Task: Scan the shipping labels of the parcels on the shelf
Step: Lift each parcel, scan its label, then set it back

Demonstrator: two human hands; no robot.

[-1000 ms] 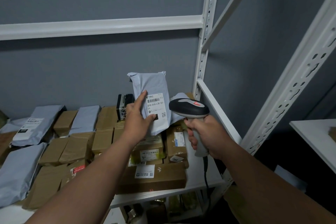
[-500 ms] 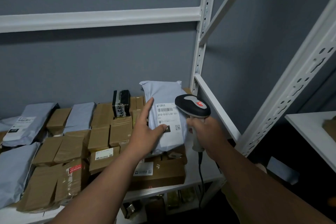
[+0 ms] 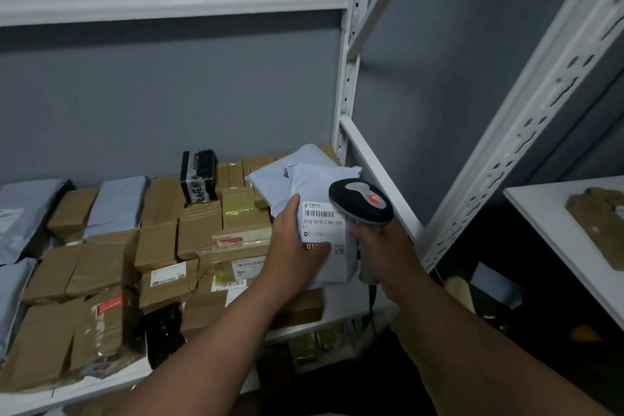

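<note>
Left hand (image 3: 291, 248) pinches a smooth grey plastic mailer (image 3: 324, 240) at centre frame, thumb on its white label (image 3: 322, 223). Right hand (image 3: 381, 246) grips a rounded black scanner (image 3: 361, 201). Taped brown boxes (image 3: 158, 246) crowd the shelf (image 3: 341, 311) lower left.

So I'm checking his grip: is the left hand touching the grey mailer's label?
Touching. Head view: left hand thumb lies across the label.

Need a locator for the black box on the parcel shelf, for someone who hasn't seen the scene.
Start at the white shelf packed with brown cartons and grey mailers, and look along the back row by the grey wall. The black box stands upright there, left of centre, the only black parcel with white lettering standing above the cartons.
</note>
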